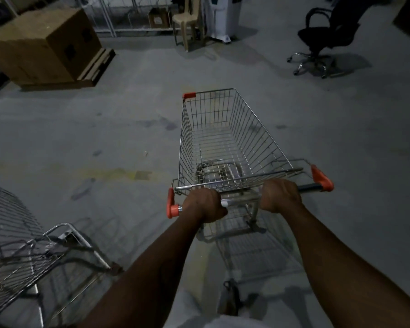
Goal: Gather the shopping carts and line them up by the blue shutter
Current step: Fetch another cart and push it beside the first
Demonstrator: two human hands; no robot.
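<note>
A wire shopping cart (265, 129) with orange corner caps stands on the grey floor in front of me, its basket empty. My left hand (202, 204) is closed around the left part of its handle bar. My right hand (281, 195) grips the same bar further right. A second wire cart (29, 252) shows partly at the lower left, apart from both hands. No blue shutter is in view.
A large cardboard box (43, 46) on a flat pallet sits at the far left. A beige plastic chair (187, 20) and a white appliance (223, 17) stand at the back. A black office chair (324, 39) is at the far right.
</note>
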